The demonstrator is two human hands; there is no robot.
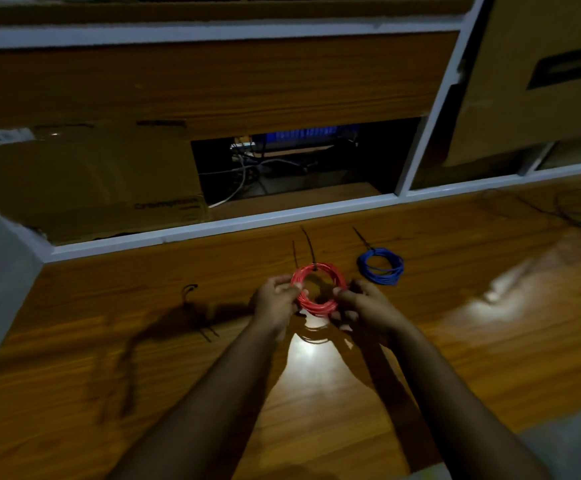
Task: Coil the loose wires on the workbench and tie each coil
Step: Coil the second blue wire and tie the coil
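Two bare forearms reach in from the near edge, meeting over the middle of the wooden workbench (pixel 420 306). The left hand (pixel 275 299) pinches the left side of a red wire coil (pixel 318 287), fingers curled round the strands. The right hand (pixel 361 301) grips the coil's right side the same way. The hands sit close together, only the ring of wire between them, and the coil is held just above the bench surface with a bright glare patch on the wood beneath it. A black cable tie (pixel 308 249) is cinched at the coil's far edge, its tail sticking up and away.

Just to the right, lying flat on the bench, there's a blue wire coil (pixel 380 266), apart from the red one, with its own black tie (pixel 363 239) pointing to the far side. To the left of the hands lie a few loose black ties (pixel 192 299), partly lost in shadow. At the far right, thin loose wires (pixel 580 211) sprawl across the bench; their colours are hard to tell in the dim light. Beyond the bench stands a cardboard box (pixel 84 178) on the left.
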